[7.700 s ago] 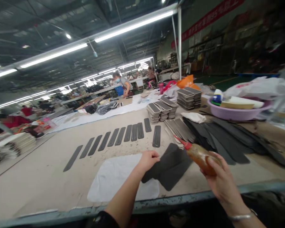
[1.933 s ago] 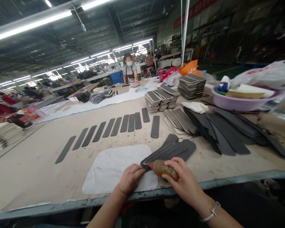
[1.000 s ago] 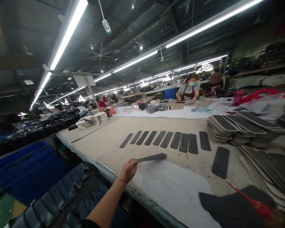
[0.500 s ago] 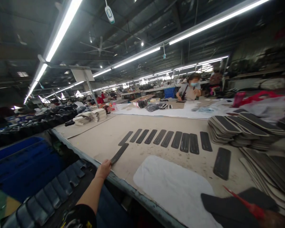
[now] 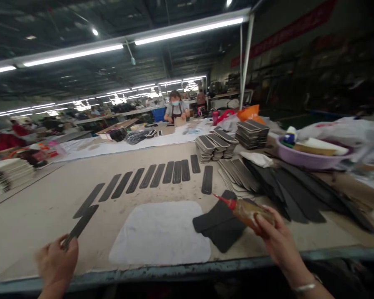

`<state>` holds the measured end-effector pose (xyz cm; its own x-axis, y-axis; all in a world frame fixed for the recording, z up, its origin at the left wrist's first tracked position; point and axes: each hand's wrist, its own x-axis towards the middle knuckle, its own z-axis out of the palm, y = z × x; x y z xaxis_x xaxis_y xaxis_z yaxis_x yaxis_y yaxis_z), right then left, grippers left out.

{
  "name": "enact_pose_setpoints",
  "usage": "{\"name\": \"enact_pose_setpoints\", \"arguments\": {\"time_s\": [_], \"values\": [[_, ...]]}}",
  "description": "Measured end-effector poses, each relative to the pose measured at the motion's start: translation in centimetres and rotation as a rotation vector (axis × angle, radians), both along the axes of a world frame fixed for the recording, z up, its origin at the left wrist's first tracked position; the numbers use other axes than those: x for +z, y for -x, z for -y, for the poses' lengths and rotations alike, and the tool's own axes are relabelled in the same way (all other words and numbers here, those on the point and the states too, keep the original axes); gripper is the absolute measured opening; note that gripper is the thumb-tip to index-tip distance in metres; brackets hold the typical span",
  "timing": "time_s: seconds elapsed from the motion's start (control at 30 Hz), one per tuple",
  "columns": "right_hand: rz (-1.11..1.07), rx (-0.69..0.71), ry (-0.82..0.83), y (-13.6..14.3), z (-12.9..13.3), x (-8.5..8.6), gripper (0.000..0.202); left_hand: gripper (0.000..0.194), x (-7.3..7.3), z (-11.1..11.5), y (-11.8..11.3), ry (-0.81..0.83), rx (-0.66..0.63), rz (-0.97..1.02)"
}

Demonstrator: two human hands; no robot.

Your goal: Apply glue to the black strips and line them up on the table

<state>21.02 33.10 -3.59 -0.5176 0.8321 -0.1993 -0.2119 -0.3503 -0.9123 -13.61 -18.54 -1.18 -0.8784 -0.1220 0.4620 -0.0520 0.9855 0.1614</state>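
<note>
My left hand (image 5: 57,259), at the near left of the table, is closed on the near end of a dark rounded strip (image 5: 83,222). The strip's far end overlaps or touches another dark strip beside it. A slanting row of several dark strips (image 5: 135,181) runs across the table toward the back right. In my right hand (image 5: 280,241) is a glue bottle (image 5: 250,215) of brownish see-through plastic, its red nozzle pointing left. The bottle is above a black flat cut piece (image 5: 222,230), which partly overlaps a white sheet (image 5: 158,232).
Stacks of dark pads with pale edges (image 5: 218,145) stand at the back right. Large black sheets (image 5: 294,191) lie nearer, below a purple basin (image 5: 311,158). Across the table a person wearing a mask (image 5: 176,110) handles material. The table's front edge (image 5: 162,272) runs close by.
The view has swung to the right, bringing my right hand with the glue bottle fully into sight. My left hand still grips the strip.
</note>
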Motion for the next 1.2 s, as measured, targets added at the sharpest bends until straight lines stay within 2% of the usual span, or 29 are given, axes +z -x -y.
{"name": "enact_pose_setpoints", "arguments": {"time_s": [0.03, 0.13, 0.23, 0.33, 0.43, 0.57, 0.67, 0.8, 0.93, 1.03, 1.1, 1.2], "values": [[-0.013, -0.014, -0.002, 0.0, -0.1, 0.2, 0.055, 0.033, -0.6, -2.6, -0.5, -0.059, -0.126, 0.006], [-0.032, -0.045, -0.013, -0.2, -0.3, 0.6, 0.055, 0.037, -2.7, -12.1, -4.0, -0.229, -0.680, 0.277], [-0.059, -0.066, -0.018, -0.6, -0.8, 0.8, 0.055, 0.035, -4.8, -21.4, -8.9, -0.208, -1.008, 0.392], [-0.059, -0.099, -0.038, -1.3, -1.5, 0.8, 0.054, 0.038, -6.1, -27.8, -12.8, -0.107, -1.083, 0.433], [-0.030, -0.135, -0.109, -2.2, -2.3, 0.6, 0.054, 0.039, -6.6, -30.9, -14.8, -0.032, -1.099, 0.389], [0.039, -0.136, -0.193, -3.2, -2.6, 0.4, 0.053, 0.025, -6.7, -32.0, -15.7, -0.087, -1.105, 0.393], [0.095, -0.089, -0.251, -3.3, -2.2, 0.4, 0.052, 0.021, -6.7, -32.0, -15.7, -0.198, -1.012, 0.459], [0.108, -0.014, -0.341, -2.7, -0.9, 0.5, 0.047, 0.023, -6.5, -30.9, -14.9, -0.377, -0.884, 0.682], [0.097, 0.081, -0.363, -1.7, 0.7, 0.5, 0.044, 0.037, -6.0, -27.6, -13.3, -0.479, -0.707, 0.762], [0.070, 0.148, -0.344, -0.6, 2.0, 0.4, 0.041, 0.046, -5.6, -24.2, -12.2, -0.466, -0.652, 0.740], [0.074, 0.180, -0.344, 0.3, 2.9, 0.1, 0.040, 0.044, -5.5, -22.0, -11.9, -0.430, -0.688, 0.645], [0.114, 0.225, -0.400, 1.8, 4.3, -0.9, 0.041, 0.030, -5.6, -19.1, -12.0, -0.329, -0.857, 0.403]]}}
